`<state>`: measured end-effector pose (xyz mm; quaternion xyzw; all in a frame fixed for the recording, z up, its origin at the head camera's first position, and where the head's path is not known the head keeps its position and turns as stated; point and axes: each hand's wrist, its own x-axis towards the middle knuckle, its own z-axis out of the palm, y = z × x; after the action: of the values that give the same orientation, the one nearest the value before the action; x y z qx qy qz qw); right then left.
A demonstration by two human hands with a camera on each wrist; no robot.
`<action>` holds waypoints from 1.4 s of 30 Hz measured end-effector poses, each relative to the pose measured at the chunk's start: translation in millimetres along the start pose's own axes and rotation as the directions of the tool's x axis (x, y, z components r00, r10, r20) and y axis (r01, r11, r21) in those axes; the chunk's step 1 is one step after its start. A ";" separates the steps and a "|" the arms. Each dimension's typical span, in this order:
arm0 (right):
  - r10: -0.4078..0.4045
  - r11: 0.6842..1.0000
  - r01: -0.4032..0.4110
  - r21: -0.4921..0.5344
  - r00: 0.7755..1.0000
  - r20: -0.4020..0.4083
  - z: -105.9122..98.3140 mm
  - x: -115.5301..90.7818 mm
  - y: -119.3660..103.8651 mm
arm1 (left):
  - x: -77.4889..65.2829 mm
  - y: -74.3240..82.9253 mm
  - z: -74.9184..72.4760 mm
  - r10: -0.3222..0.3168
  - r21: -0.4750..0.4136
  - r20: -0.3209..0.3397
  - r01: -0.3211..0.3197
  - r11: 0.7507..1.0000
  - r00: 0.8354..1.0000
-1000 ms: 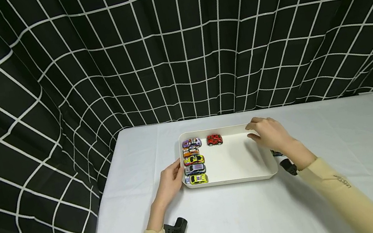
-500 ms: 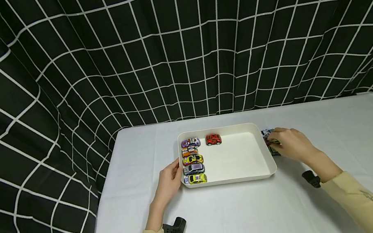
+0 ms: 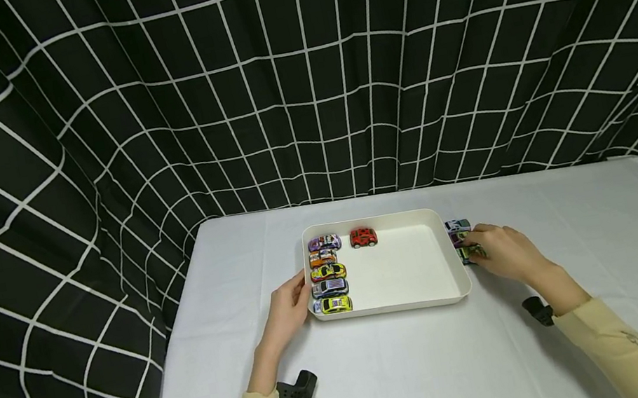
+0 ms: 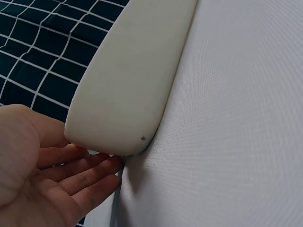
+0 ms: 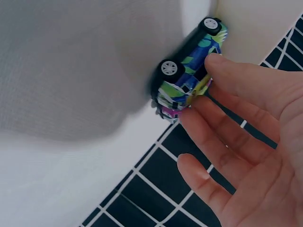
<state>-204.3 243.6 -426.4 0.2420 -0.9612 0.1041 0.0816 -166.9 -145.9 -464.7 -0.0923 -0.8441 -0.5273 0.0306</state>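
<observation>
My left hand [image 3: 287, 308] rests against the left end of a white tray [image 3: 405, 307]; its relaxed fingers touch the wall low down in the left wrist view. Along the tray's left side stands a column of several toy cars, among them a purple one [image 3: 325, 243] and a yellow one [image 3: 334, 305]. A red toy car [image 3: 363, 237] sits alone by the back wall. Outside the tray's right wall, my right hand [image 3: 508, 254] pinches a blue-and-green toy car [image 5: 189, 71] with thumb and fingers. Behind it a purple-and-yellow car partly shows.
A pale blue toy car [image 3: 457, 226] stands at the back of the row outside the tray. White cloth covers the table [image 3: 400, 369]. A black curtain with a white grid [image 3: 299, 88] hangs behind it and along the sides.
My right hand has left the tray's back right corner and moved right and down to the cars outside, then slightly nearer to me. My left hand has stayed at the tray.
</observation>
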 end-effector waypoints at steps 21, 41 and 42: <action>-0.017 1.000 0.017 -0.008 1.000 -0.002 4.5 -1.5 6.0 | 0.7 -1.6 1.0 -0.018 -0.028 0.000 0.018 0.999 1.000; -0.029 0.999 0.027 -0.026 0.996 -0.085 -28.5 2.4 3.3 | 0.3 -1.8 -0.2 0.004 -0.020 0.003 -0.004 1.000 1.000; -0.031 0.999 0.029 -0.028 0.995 -0.090 -29.8 3.4 3.2 | 0.1 -1.7 -0.2 0.003 -0.017 0.005 -0.003 1.000 1.000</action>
<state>-205.6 252.0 -397.5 0.2502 -0.9541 0.1008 0.1299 -167.3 -146.8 -466.0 -0.0950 -0.8395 -0.5343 0.0286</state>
